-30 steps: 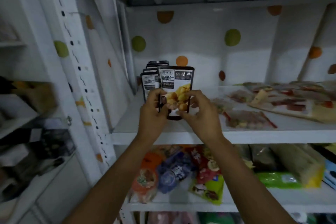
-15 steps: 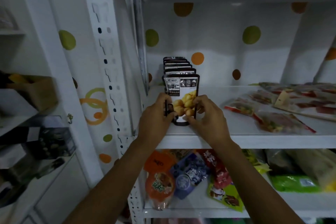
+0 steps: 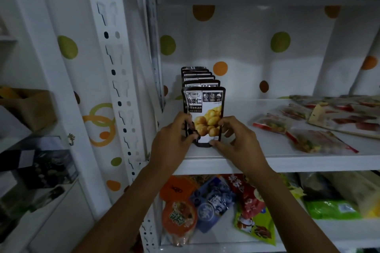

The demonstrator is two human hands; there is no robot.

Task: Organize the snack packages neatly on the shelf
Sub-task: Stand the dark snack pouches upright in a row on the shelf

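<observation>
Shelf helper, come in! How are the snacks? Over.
Left hand, right hand gripping the front pouch. Pouch upright on shelf, heading its row. Nothing blocking; flat packets lie off right.

Bare shelf between pouch row and flat packets.

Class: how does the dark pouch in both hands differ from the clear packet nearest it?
The dark pouch stands upright; the clear packet lies flat. The pouch is opaque, the packet transparent. The left hand and right hand grip the pouch; the packet lies untouched. Both rest on the shelf.
</observation>
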